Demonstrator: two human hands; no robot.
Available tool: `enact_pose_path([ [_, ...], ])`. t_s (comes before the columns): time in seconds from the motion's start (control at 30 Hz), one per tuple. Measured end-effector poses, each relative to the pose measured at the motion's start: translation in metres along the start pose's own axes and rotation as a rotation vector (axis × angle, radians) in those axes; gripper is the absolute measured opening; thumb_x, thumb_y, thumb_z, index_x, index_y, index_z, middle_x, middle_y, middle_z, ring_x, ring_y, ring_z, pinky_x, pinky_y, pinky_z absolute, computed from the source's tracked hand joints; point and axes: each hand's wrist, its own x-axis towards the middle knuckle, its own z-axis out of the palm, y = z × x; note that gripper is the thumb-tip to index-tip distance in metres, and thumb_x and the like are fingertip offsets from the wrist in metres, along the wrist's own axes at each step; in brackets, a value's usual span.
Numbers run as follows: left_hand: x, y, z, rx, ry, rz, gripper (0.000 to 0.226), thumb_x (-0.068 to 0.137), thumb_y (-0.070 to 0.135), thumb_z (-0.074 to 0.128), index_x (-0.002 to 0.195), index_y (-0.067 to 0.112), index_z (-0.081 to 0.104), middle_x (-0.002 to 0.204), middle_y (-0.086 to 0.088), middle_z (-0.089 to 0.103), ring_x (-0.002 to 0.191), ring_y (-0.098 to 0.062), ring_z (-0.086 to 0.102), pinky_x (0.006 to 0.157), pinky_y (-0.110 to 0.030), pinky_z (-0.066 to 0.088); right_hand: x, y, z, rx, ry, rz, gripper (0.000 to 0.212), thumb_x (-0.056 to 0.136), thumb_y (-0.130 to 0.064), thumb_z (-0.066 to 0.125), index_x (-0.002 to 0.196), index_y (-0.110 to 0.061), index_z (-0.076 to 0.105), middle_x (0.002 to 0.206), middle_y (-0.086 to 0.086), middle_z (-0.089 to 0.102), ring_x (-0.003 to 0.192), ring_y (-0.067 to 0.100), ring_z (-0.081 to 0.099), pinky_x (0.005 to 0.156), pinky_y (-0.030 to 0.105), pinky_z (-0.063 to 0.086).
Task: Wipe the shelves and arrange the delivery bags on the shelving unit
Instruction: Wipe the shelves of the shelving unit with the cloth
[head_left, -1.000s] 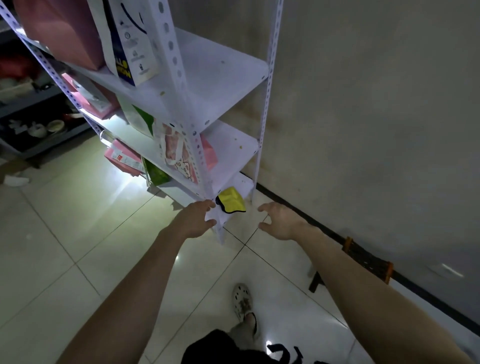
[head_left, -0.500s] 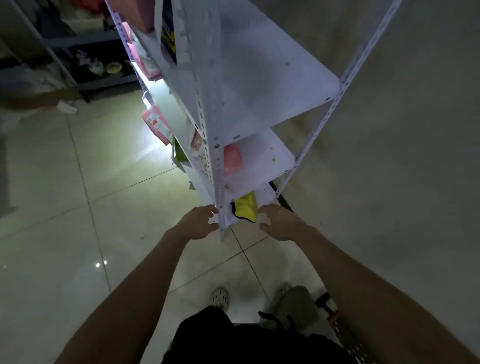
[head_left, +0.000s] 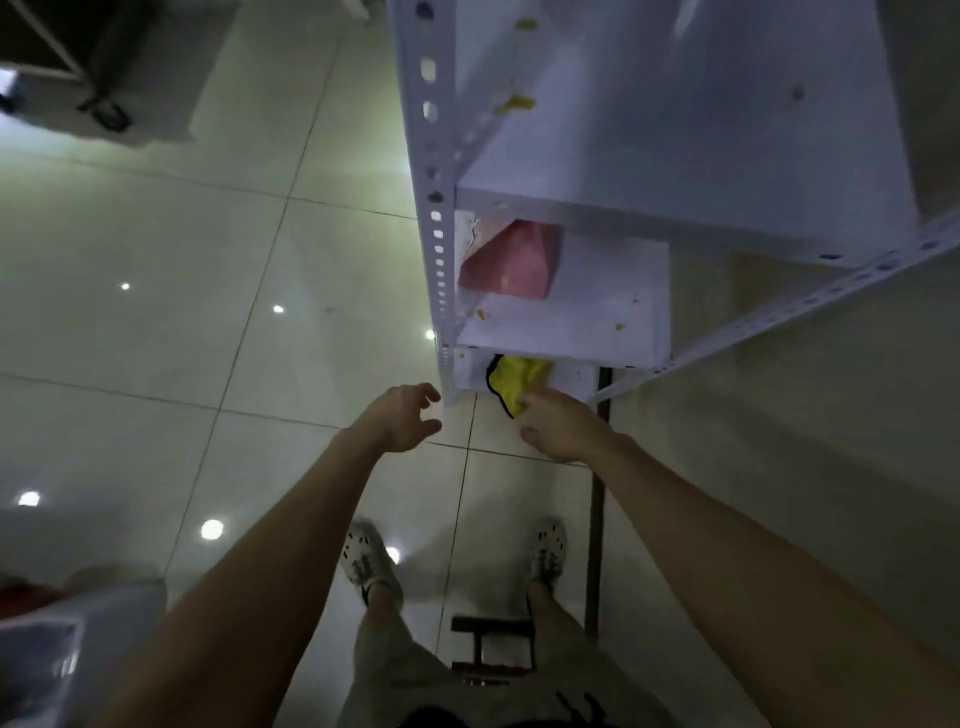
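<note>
Shelving unit, white slotted-angle steel, seen from above at its end, w/ a person bent over the btm tier. Right hand pinches the near edge of a yellow cloth, thumb and fingers closed on the fabric. The cloth, bright yellow w/ dark trim along its edge, lies bunched at the front end of the unit's lowest shelf, one corner hanging off the lip. Left hand is released, fingers loosely curled and grasping nothing, just beside the foot of the unit's front corner post; whether it touches the post can't be told. One tier up, a pink delivery bag sits on the mid shelf close behind that post, w/ a second, pale printed bag btwn it and the post; the print is too blurred to read. Yellow crumbs dot the upper and mid shelves. Out from the unit's end, on glossy pale floor tiles, stand the person's feet in white perforated clogs; a brown wooden frame sits on the floor btwn the legs.
</note>
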Motion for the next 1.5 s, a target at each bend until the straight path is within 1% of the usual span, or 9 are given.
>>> enact_pose_path([
  [0.1,-0.004,-0.003,0.021,-0.002,-0.004,-0.019,0.055,0.098,0.035,0.077,0.146,0.017,0.060,0.137,-0.008,0.070,0.122,-0.028,0.066,0.105,-0.039,0.053,-0.005,0.006,0.010,0.040,0.013,-0.025,0.058,0.100,-0.039,0.064,0.152,-0.016,0.048,0.152,0.011,0.050,0.134,0.031,0.052,0.107,0.042,0.047],
  [0.2,-0.001,-0.010,0.036,-0.006,-0.014,-0.010,0.054,0.098,0.035,0.077,0.147,0.018,0.060,0.137,-0.007,0.069,0.119,-0.027,0.067,0.104,-0.041,0.054,-0.004,0.011,0.027,0.080,0.018,-0.026,0.063,0.102,-0.040,0.063,0.157,-0.018,0.042,0.160,0.011,0.043,0.141,0.030,0.047,0.114,0.043,0.043],
  [0.63,0.076,-0.079,0.134,0.009,0.003,0.072,0.050,0.098,0.033,0.076,0.144,0.020,0.062,0.137,-0.003,0.070,0.121,-0.024,0.068,0.104,-0.044,0.055,0.085,0.039,0.128,0.133,0.168,-0.043,0.057,0.102,-0.035,0.062,0.153,-0.013,0.047,0.154,0.010,0.047,0.132,0.030,0.053,0.105,0.039,0.047],
  [0.8,0.123,-0.117,0.182,0.024,0.024,0.084,0.051,0.098,0.032,0.076,0.145,0.020,0.061,0.139,-0.003,0.069,0.122,-0.024,0.067,0.105,-0.045,0.055,0.144,0.070,0.173,0.044,0.222,-0.085,0.058,0.099,-0.029,0.064,0.152,-0.012,0.048,0.152,0.012,0.049,0.129,0.035,0.056,0.102,0.045,0.050],
  [1.07,0.210,-0.168,0.249,0.049,0.198,0.184,0.052,0.097,0.029,0.077,0.146,0.018,0.061,0.137,-0.005,0.071,0.121,-0.027,0.069,0.103,-0.042,0.055,0.231,0.117,0.225,-0.026,0.401,-0.150,0.057,0.099,-0.036,0.065,0.150,-0.015,0.050,0.150,0.008,0.050,0.120,0.034,0.061,0.096,0.047,0.053],
  [1.17,0.234,-0.175,0.268,0.044,0.281,0.253,0.052,0.097,0.029,0.078,0.145,0.017,0.062,0.136,-0.006,0.071,0.120,-0.027,0.069,0.101,-0.040,0.056,0.243,0.128,0.240,-0.088,0.506,-0.203,0.056,0.099,-0.035,0.065,0.149,-0.012,0.051,0.150,0.009,0.049,0.116,0.034,0.062,0.091,0.045,0.055],
  [1.23,0.245,-0.179,0.279,0.059,0.322,0.293,0.051,0.097,0.029,0.078,0.144,0.017,0.063,0.136,-0.005,0.071,0.118,-0.026,0.070,0.099,-0.039,0.056,0.240,0.134,0.252,-0.121,0.571,-0.251,0.056,0.099,-0.035,0.065,0.149,-0.012,0.052,0.151,0.008,0.049,0.119,0.032,0.060,0.094,0.044,0.054],
  [1.4,0.233,-0.171,0.299,0.040,0.395,0.313,0.050,0.097,0.029,0.078,0.143,0.017,0.063,0.132,-0.005,0.072,0.113,-0.026,0.071,0.095,-0.037,0.057,0.223,0.115,0.243,-0.299,0.485,-0.256,0.064,0.098,-0.039,0.067,0.152,-0.012,0.045,0.155,0.010,0.042,0.130,0.034,0.053,0.103,0.043,0.048],
  [1.5,0.193,-0.163,0.313,0.030,0.481,0.319,0.047,0.097,0.030,0.078,0.141,0.017,0.064,0.128,-0.002,0.073,0.108,-0.022,0.072,0.094,-0.036,0.057,0.197,0.105,0.240,-0.284,0.584,-0.311,0.062,0.096,-0.041,0.066,0.151,-0.015,0.049,0.148,0.011,0.049,0.128,0.032,0.054,0.103,0.045,0.049],
])
